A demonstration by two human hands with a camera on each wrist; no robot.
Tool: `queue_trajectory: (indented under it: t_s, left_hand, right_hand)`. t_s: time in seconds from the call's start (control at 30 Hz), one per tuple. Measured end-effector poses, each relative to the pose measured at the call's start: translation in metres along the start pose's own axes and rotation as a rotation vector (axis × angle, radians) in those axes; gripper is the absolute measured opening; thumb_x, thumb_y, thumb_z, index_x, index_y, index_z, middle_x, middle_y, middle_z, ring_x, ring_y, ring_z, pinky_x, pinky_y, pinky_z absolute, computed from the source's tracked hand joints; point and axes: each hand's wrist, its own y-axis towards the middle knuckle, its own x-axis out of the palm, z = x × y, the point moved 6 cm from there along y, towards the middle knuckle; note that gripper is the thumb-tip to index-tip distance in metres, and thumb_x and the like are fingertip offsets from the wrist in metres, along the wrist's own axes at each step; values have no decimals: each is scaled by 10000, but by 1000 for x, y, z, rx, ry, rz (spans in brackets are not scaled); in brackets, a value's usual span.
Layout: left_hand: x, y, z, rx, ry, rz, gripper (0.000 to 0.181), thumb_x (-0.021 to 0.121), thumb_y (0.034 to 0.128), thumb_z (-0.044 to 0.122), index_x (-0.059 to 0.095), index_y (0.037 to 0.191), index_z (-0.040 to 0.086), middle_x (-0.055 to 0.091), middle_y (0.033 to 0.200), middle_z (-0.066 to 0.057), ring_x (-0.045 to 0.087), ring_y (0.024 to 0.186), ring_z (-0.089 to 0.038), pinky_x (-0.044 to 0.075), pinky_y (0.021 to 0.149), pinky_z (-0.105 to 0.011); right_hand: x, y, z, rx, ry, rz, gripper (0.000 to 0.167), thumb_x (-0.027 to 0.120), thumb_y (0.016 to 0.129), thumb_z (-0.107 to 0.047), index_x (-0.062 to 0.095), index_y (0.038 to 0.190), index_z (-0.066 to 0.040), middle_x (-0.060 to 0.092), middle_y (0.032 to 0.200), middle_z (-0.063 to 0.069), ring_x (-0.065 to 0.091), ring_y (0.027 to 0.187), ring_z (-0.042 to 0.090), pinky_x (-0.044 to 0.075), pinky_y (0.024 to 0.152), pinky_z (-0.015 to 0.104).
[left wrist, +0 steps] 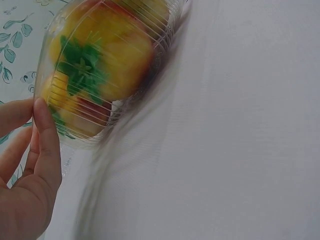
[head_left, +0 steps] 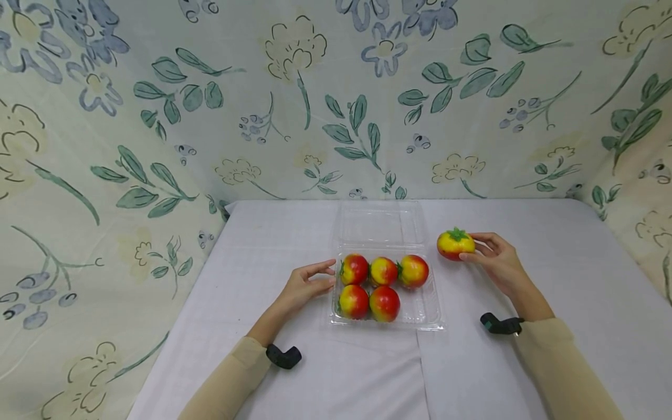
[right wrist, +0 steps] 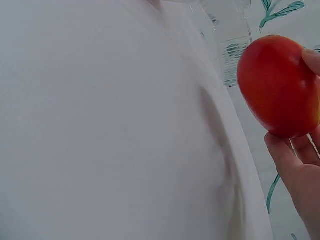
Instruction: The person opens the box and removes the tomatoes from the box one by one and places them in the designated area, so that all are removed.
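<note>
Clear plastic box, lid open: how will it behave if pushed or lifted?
The clear box is probably light and flexible: its walls look thin and see-through. Lifted by its left edge, its five fruits may roll toward the gap at near right. The open lid may flop; it lies folded back.

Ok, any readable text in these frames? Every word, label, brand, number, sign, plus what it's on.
None readable.
Clear plastic clamshell: no legible text.
Red-and-yellow fruit, boxed and in the right hand: no stickers or lettering visible.
Black wrist devices: too small to tell.
Backdrop cloth: printed flowers and leaves, no words visible.
</note>
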Motion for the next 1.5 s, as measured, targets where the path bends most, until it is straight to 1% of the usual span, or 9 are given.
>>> queue_trajectory:
  t_s: [0.2, 0.33, 0.63, 0.73, 0.9, 1.2, 1.37, 1.5]
  left_hand:
    - [0, 1, -2, 1, -10, -1, 492, 718, 930, 108, 582, 1400, 64, 591, 1208, -173, 697, 911, -154, 570, 854, -305]
    - [0, 1, -2, 0, -3, 2, 490, 719, 929, 113, 585, 1399, 68, 589, 1201, -166, 695, 897, -147, 569, 855, -302]
    - [-1, 1, -3, -4, 13, 8, 489, 723, 928, 125, 590, 1397, 80, 594, 1188, -149, 693, 889, -145, 569, 855, -295]
    - [-1, 1, -2, -1, 22, 9, 489, 722, 930, 135, 589, 1398, 82, 596, 1184, -143, 693, 892, -149, 569, 855, -294]
    - [-1, 1, -3, 1, 21, 11, 489, 722, 930, 134, 590, 1398, 82, 600, 1180, -132, 693, 898, -148, 570, 854, -299]
    - [-1, 1, -4, -13, 18, 19, 488, 710, 937, 112, 582, 1407, 88, 604, 1171, -102, 690, 898, -139, 570, 849, -293]
    - [0, 1, -3, -5, 14, 17, 494, 696, 943, 93, 560, 1417, 55, 610, 1165, -93, 691, 896, -137, 575, 840, -302]
    - [0, 1, -3, -5, 20, 17, 491, 704, 939, 99, 572, 1410, 69, 610, 1165, -97, 691, 897, -136, 573, 844, -298]
  right_hand:
    - [-3, 7, 7, 28, 31, 5, 498, 816, 821, -32, 547, 1235, -104, 504, 1254, -63, 463, 1189, 127, 476, 876, 92]
    - [-5, 12, 9, 48, 16, 15, 519, 830, 810, -50, 550, 1243, -106, 509, 1253, -74, 454, 1219, 143, 475, 884, 97]
    - [-10, 17, 15, 90, 34, 27, 541, 841, 794, -38, 547, 1243, -113, 505, 1230, -87, 444, 1225, 157, 487, 848, 88]
    - [-12, 18, 15, 92, 32, 25, 533, 831, 803, -28, 551, 1247, -117, 503, 1229, -89, 442, 1232, 149, 489, 849, 91]
    - [-14, 19, 15, 97, 67, 23, 520, 813, 807, 13, 563, 1244, -115, 510, 1218, -83, 456, 1225, 122, 494, 850, 96]
    - [-18, 24, 22, 118, 76, 47, 554, 831, 795, -8, 542, 1258, -100, 510, 1212, -83, 447, 1245, 140, 490, 845, 89]
    - [-20, 26, 25, 118, 98, 51, 566, 838, 786, -6, 540, 1258, -92, 516, 1208, -77, 461, 1220, 129, 495, 848, 99]
    - [-21, 27, 26, 126, 94, 51, 563, 833, 793, -11, 541, 1266, -102, 513, 1207, -86, 452, 1236, 137, 494, 844, 94]
